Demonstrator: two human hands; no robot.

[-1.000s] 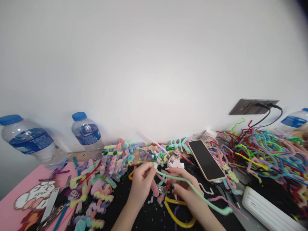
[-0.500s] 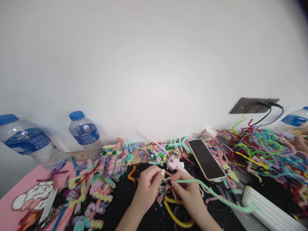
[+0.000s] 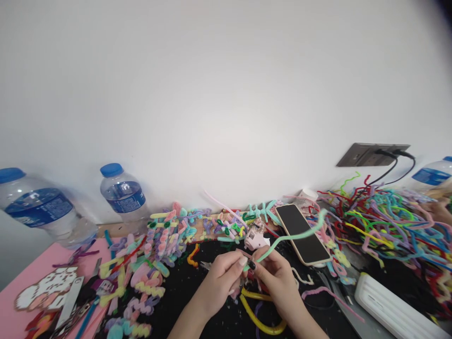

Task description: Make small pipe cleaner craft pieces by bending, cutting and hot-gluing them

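Observation:
My left hand (image 3: 223, 281) and my right hand (image 3: 277, 278) meet at the front middle, thumbs and fingers pinched close together. Between them is a mint-green pipe cleaner (image 3: 293, 237), its long free end curving up to the right across the phone. Fingers cover the part being gripped, where a small bit of green shows. Directly below my hands lie a bent yellow pipe cleaner (image 3: 259, 324) and some small pinkish pieces, partly hidden. Just beyond my fingertips rests a pale pink glue gun (image 3: 254, 239).
A phone (image 3: 303, 234) lies behind my right hand. A pipe-cleaner heap (image 3: 384, 226) fills the right, with a person's hand (image 3: 439, 209) beside it. A white case (image 3: 391, 308) sits front right. Scissors (image 3: 70, 301), finished fuzzy pieces (image 3: 169, 235) and bottles (image 3: 124, 195) occupy the left.
The green pipe cleaner's free end has swung from the lower right to the upper right. My hands have turned inward and drawn closer together.

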